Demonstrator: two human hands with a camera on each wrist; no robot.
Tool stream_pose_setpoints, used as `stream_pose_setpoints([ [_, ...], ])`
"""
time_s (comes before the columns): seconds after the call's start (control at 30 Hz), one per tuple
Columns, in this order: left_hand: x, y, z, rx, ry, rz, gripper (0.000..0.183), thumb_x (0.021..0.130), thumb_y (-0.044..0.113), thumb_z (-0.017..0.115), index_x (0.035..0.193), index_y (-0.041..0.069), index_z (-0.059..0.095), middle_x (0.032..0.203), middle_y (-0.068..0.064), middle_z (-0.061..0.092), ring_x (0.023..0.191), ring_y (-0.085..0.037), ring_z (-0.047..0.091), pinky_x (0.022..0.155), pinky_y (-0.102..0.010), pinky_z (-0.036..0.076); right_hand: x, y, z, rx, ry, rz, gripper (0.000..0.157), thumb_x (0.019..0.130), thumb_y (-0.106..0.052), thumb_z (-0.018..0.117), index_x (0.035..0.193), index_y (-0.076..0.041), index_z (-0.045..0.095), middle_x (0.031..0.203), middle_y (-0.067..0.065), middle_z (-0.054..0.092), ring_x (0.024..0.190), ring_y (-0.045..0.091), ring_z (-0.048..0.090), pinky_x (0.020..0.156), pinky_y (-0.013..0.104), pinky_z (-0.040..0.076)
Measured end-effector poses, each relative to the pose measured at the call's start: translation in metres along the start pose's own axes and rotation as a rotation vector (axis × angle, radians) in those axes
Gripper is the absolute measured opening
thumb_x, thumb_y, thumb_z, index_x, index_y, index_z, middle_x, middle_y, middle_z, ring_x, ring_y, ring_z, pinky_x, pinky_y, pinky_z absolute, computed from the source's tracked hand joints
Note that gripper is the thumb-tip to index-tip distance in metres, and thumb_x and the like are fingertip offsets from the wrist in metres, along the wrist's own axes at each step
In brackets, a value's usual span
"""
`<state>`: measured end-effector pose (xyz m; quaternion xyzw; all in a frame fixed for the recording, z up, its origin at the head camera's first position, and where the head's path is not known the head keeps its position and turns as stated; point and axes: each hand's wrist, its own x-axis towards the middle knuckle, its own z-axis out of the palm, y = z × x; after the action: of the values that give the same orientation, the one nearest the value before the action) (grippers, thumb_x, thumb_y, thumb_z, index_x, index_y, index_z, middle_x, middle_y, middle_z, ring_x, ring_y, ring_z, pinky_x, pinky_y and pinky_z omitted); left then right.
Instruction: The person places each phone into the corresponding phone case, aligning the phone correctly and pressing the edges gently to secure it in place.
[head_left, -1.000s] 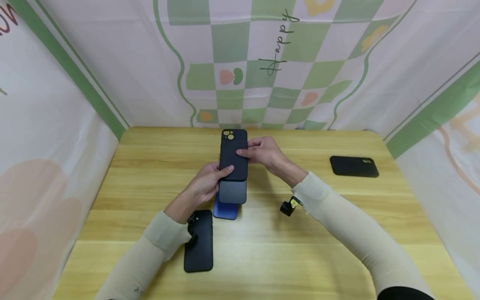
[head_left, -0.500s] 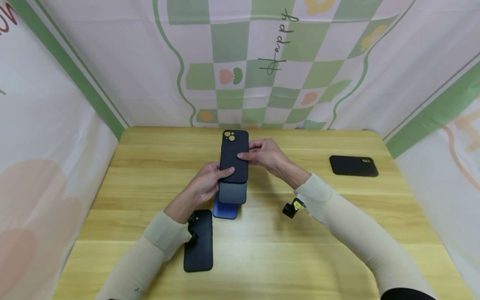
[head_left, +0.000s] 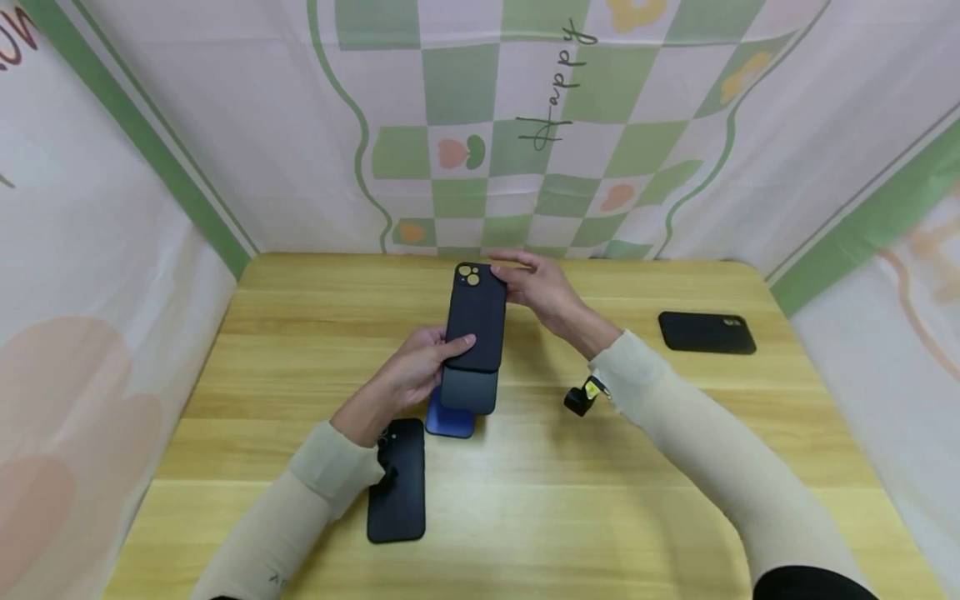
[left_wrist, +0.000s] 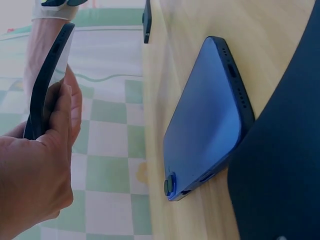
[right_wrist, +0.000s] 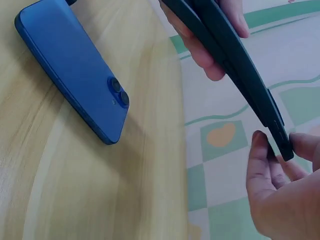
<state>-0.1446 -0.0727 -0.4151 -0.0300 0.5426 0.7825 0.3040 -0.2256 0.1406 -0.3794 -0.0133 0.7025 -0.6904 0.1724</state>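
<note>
My left hand (head_left: 416,367) grips a dark phone (head_left: 468,393) with a black phone case (head_left: 477,321) laid over its back, thumb on the case. The phone's lower end sticks out below the case, and the tan tabletop shows through the camera cutouts. My right hand (head_left: 547,296) pinches the case's upper right corner, thumb in front and fingers behind. In the right wrist view, the case's end (right_wrist: 285,150) sits between the thumb and fingers. Both pieces are held above the table, over a blue phone (right_wrist: 70,65) lying back up.
A black phone (head_left: 401,500) lies near my left forearm, partly hidden by the wrist camera. Farther right, another black phone case (head_left: 707,332) lies sideways on the wooden table (head_left: 570,525). A printed curtain (head_left: 300,167) hangs behind the table.
My right hand has slid from the case's right side up to its upper corner, its index finger now straighter. The phone and case have shifted slightly right and tilted.
</note>
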Motion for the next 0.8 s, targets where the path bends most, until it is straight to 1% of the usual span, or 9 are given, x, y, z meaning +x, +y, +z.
stream_pose_setpoints([
  [0.1,0.0005,-0.0013,-0.001,-0.002,0.009,-0.01,0.04,0.112,0.012,0.056,0.149,-0.003,0.052,0.142,-0.021,0.064,0.129,-0.028,0.065,0.105,-0.037,0.057,0.0028,0.0026,0.0014,0.0,0.0,-0.017,0.035,0.108,-0.012,0.063,0.141,-0.002,0.066,0.134,0.014,0.068,0.097,0.017,0.075,0.085,0.029,0.063],
  [0.2,0.0014,-0.0021,-0.0023,-0.004,0.013,-0.011,0.041,0.112,0.014,0.055,0.149,-0.003,0.052,0.142,-0.021,0.064,0.129,-0.027,0.065,0.105,-0.037,0.057,0.0046,0.0056,0.0029,-0.002,0.009,-0.021,0.034,0.108,-0.012,0.064,0.139,0.002,0.067,0.13,0.017,0.071,0.095,0.016,0.076,0.083,0.029,0.064],
  [0.3,0.0017,-0.002,-0.0035,-0.006,0.014,-0.011,0.041,0.112,0.015,0.055,0.149,-0.003,0.052,0.143,-0.021,0.063,0.129,-0.028,0.066,0.105,-0.037,0.057,0.0053,0.0071,0.0042,-0.004,0.018,-0.026,0.034,0.107,-0.011,0.064,0.139,0.002,0.066,0.125,0.017,0.072,0.093,0.016,0.076,0.082,0.028,0.064],
  [0.43,0.0024,-0.0024,-0.0028,-0.005,0.016,-0.017,0.041,0.113,0.017,0.054,0.149,-0.004,0.052,0.142,-0.021,0.064,0.127,-0.027,0.066,0.104,-0.037,0.057,0.0039,0.0074,0.0034,-0.013,0.019,-0.029,0.036,0.107,-0.009,0.064,0.14,0.004,0.065,0.127,0.017,0.071,0.094,0.017,0.076,0.083,0.029,0.064],
  [0.57,0.0033,-0.003,-0.0023,-0.004,0.013,-0.025,0.042,0.113,0.018,0.052,0.148,-0.004,0.052,0.142,-0.021,0.064,0.127,-0.026,0.067,0.104,-0.036,0.058,0.0029,0.0075,0.002,-0.02,0.018,-0.035,0.033,0.107,-0.008,0.064,0.138,0.003,0.067,0.127,0.018,0.07,0.094,0.017,0.076,0.083,0.03,0.064],
  [0.67,0.0038,-0.0033,-0.0022,-0.011,0.009,-0.028,0.042,0.114,0.019,0.051,0.149,-0.004,0.052,0.143,-0.021,0.063,0.129,-0.027,0.065,0.106,-0.038,0.056,0.0018,0.0086,0.0016,-0.023,0.015,-0.041,0.031,0.106,-0.006,0.066,0.134,0.004,0.069,0.127,0.019,0.072,0.093,0.016,0.076,0.083,0.03,0.064],
  [0.8,0.0035,-0.0024,-0.0019,-0.026,0.011,-0.024,0.043,0.114,0.019,0.05,0.15,-0.005,0.05,0.145,-0.022,0.062,0.134,-0.029,0.062,0.11,-0.04,0.053,-0.0007,0.0106,0.0038,-0.04,-0.001,-0.056,0.031,0.104,-0.005,0.067,0.133,0.007,0.069,0.129,0.021,0.073,0.094,0.015,0.077,0.085,0.031,0.064],
])
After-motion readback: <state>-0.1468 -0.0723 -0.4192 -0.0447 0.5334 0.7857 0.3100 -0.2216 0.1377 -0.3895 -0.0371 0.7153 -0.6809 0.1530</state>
